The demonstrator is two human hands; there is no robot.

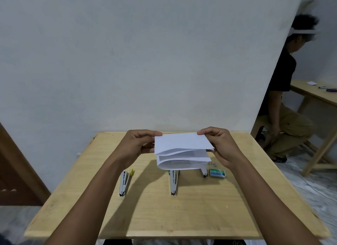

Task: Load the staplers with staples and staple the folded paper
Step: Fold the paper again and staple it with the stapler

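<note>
Above the wooden table (91, 199), my left hand (135, 146) and right hand (223, 146) pinched the folded paper (182, 150) by its ends, three staplers (173, 182) below; stapling seemingly came next, needing one hand freed.

Wood table (182, 217); person (280, 77), prob. seated, at right.

Both my forearms bare from elbow to wrist, left hand (138, 145) and right hand (224, 148) bare too, with dark fabric (116, 242), blurred and hard to identify, at the view's bottom edge.
</note>
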